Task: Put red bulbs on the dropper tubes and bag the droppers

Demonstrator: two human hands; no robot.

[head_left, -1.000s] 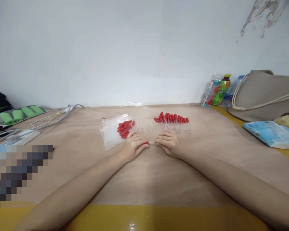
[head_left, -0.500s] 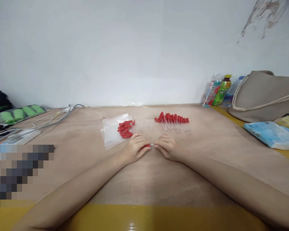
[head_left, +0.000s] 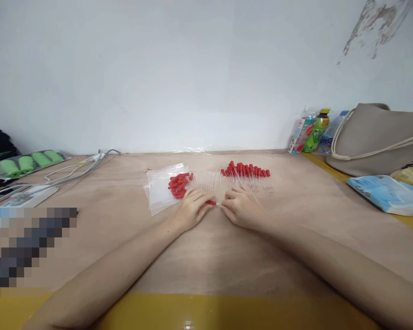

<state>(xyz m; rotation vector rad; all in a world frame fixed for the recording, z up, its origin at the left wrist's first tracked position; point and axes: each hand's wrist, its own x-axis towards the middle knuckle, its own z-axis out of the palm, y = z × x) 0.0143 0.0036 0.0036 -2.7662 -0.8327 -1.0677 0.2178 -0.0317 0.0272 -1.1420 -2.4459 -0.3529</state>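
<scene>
Counter [head_left: 209, 261] in pale brown, edged in yellow, runs up to the wall, and above its middle the person's two bare hands come close together on one small piece. The left hand [head_left: 192, 208] has its fingers curled narrowly around one red bulb [head_left: 211, 202], whose slim neck pokes out to the right. The right hand [head_left: 243, 205] pinches one clear tube [head_left: 219, 205], a short length of it showing between the hands. Bulb and tube meet end to end (how deep the one sits in the other, I can't tell from where I stand). Their long axis lies nearly crosswise, bulb to the left and tube to the right, with a slight slant toward the person at the right end.

Just past the left hand is a heap of loose bulbs [head_left: 178, 183], well over ten but too overlapped for a sure count, lying against and over at least two clear plastic bags [head_left: 158, 192]. Beside them lie bare tubes [head_left: 208, 179], more than ten, too fine to number exactly, pointing from wall to person. Beyond the right hand rest joined droppers [head_left: 247, 169], again more than ten, red ends toward the wall. Four green rolls [head_left: 30, 164] sit far left; one grey-beige bag [head_left: 382, 137] stands far right.
</scene>
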